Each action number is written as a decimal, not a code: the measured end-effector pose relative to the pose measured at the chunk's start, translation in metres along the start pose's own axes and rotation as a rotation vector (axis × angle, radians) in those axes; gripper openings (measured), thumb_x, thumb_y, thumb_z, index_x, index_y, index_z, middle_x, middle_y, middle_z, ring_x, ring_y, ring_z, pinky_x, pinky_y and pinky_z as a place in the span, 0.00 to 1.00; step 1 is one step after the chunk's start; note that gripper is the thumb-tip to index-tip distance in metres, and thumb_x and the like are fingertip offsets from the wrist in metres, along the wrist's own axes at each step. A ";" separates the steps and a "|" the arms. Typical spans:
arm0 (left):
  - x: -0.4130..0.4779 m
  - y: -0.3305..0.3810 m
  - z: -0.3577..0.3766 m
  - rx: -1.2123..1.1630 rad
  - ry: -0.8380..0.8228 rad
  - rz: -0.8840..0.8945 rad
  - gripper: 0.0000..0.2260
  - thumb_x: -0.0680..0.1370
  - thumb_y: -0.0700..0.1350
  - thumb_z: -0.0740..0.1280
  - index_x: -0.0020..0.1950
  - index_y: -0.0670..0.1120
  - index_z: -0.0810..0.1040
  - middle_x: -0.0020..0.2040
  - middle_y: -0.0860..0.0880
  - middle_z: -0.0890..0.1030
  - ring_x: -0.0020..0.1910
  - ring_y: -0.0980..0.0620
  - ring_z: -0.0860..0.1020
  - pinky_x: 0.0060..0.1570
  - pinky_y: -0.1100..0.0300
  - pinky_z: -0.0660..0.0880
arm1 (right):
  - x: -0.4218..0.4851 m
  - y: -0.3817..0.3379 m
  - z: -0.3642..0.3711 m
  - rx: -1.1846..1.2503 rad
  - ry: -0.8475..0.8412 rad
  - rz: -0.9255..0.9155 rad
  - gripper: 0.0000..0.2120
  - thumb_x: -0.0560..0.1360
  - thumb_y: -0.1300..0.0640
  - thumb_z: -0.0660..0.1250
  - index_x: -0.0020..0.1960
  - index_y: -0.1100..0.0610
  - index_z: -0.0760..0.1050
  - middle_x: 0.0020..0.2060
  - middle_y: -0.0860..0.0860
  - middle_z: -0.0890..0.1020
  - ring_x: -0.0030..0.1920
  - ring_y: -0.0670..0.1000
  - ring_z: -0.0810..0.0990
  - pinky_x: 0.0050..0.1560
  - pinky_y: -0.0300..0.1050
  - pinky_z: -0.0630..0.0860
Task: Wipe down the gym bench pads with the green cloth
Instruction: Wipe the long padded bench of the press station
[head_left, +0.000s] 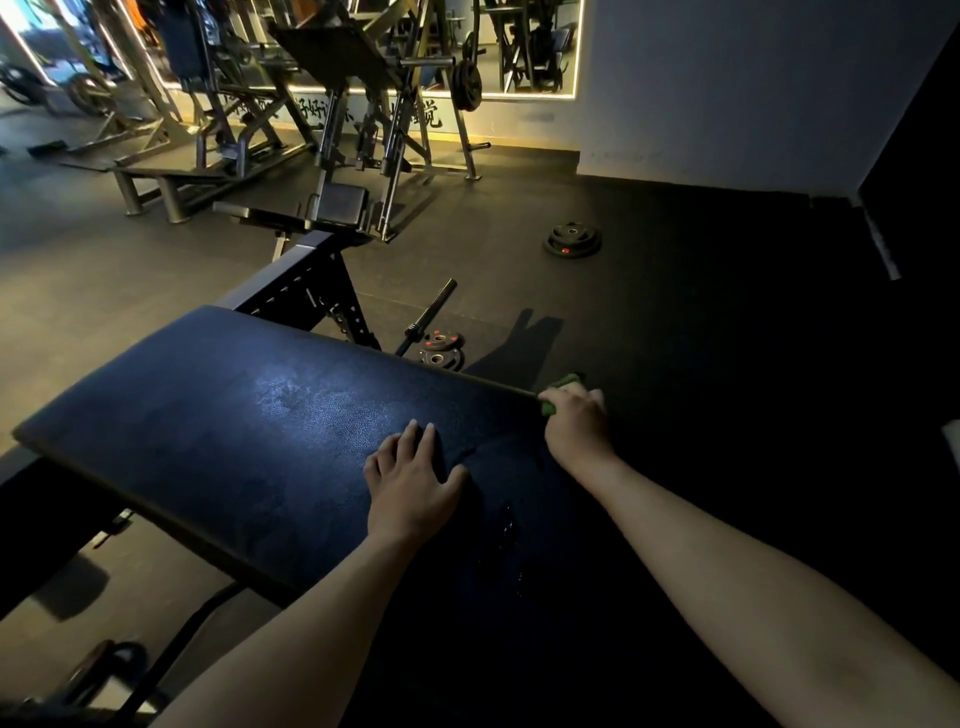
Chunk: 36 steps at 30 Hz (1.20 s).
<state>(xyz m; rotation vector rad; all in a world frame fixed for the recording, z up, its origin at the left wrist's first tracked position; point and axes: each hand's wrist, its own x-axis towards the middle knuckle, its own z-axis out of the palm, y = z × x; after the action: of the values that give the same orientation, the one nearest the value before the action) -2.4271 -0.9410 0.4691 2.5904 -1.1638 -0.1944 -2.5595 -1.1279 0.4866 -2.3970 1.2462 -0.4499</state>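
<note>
1. A plate-loaded machine (358, 104) stands at the far left and centre of the room on the dark rubber floor (675, 291). A mirror (524, 47) with a lit edge is on the wall behind it.
2. The bench pad (218, 431) is dark and textured. It runs diagonally from the lower left toward the right of the view. A pale patch of reflected light lies near its middle.
3. A black perforated steel frame (306, 291) rises behind the far edge of the pad.
4. The left hand (410, 483) lies palm-down on the pad. Its fingers are straight and slightly spread, with the thumb out to the right. It holds nothing.
5. Small glossy spots (506, 525) show on the pad surface just right of the left wrist.
6. A barbell (431, 314) end and two small weight plates (440, 351) lie on the floor beyond the far edge of the pad.
7. The right hand (579, 423) sits at the far right edge of the pad with its fingers curled round the green cloth (565, 383). The cloth is bunched in the grip. It shows above the knuckles and at the thumb side, where it meets the pad edge.
8. A stack of weight plates (572, 240) lies on the floor farther back, well apart from the bench.
</note>
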 end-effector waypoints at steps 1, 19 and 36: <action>0.000 0.000 0.001 0.002 0.003 -0.002 0.33 0.80 0.64 0.57 0.82 0.53 0.55 0.82 0.50 0.53 0.80 0.47 0.48 0.77 0.46 0.43 | -0.003 -0.008 0.004 0.019 -0.011 -0.025 0.21 0.78 0.67 0.55 0.67 0.55 0.76 0.64 0.57 0.75 0.59 0.58 0.69 0.59 0.48 0.67; 0.001 -0.001 0.000 0.002 -0.012 -0.004 0.39 0.73 0.68 0.51 0.81 0.54 0.57 0.82 0.51 0.55 0.80 0.47 0.49 0.77 0.46 0.44 | -0.012 -0.004 0.005 0.038 -0.074 -0.058 0.17 0.79 0.60 0.61 0.68 0.57 0.72 0.66 0.57 0.73 0.65 0.59 0.72 0.65 0.50 0.67; 0.001 -0.002 0.002 0.005 -0.004 0.004 0.44 0.68 0.72 0.45 0.81 0.55 0.58 0.82 0.52 0.56 0.79 0.48 0.50 0.77 0.47 0.45 | 0.003 0.017 -0.010 0.076 -0.040 0.053 0.20 0.80 0.66 0.55 0.69 0.57 0.72 0.67 0.57 0.71 0.62 0.59 0.74 0.62 0.50 0.70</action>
<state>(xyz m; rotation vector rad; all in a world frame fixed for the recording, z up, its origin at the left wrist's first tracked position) -2.4255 -0.9411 0.4670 2.5933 -1.1717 -0.1957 -2.5743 -1.1409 0.4869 -2.2926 1.2499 -0.4240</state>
